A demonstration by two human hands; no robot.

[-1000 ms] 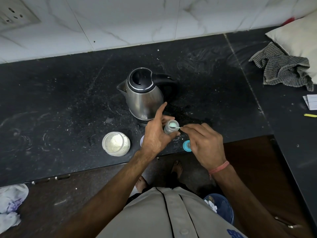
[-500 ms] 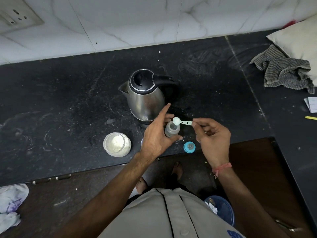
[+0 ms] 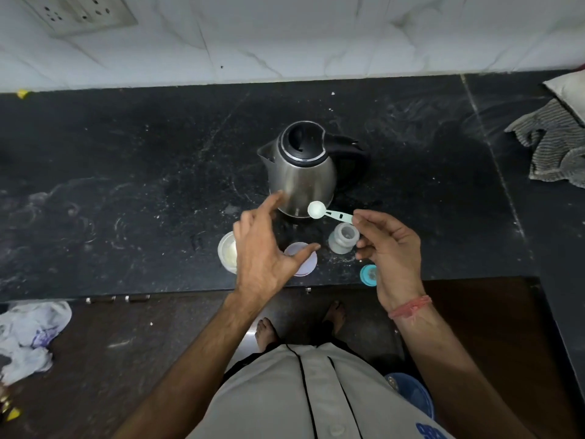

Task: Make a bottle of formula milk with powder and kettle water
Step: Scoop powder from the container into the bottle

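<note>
A steel kettle with a black lid and handle stands on the black counter. In front of it a small clear feeding bottle stands open and untouched. My right hand pinches the handle of a white measuring scoop, held above and left of the bottle. My left hand hovers open over the powder jar, hiding most of it, with its thumb above a pale round lid. A blue bottle cap lies by the counter's front edge.
A striped cloth and a pale cushion lie at the right end of the counter. A wall socket panel sits top left. A white rag lies on the floor at left, a blue bucket by my feet.
My left hand has let go of the bottle and moved left over the powder jar. My right hand lifted the scoop away from the bottle's mouth. The camera view shifted.
</note>
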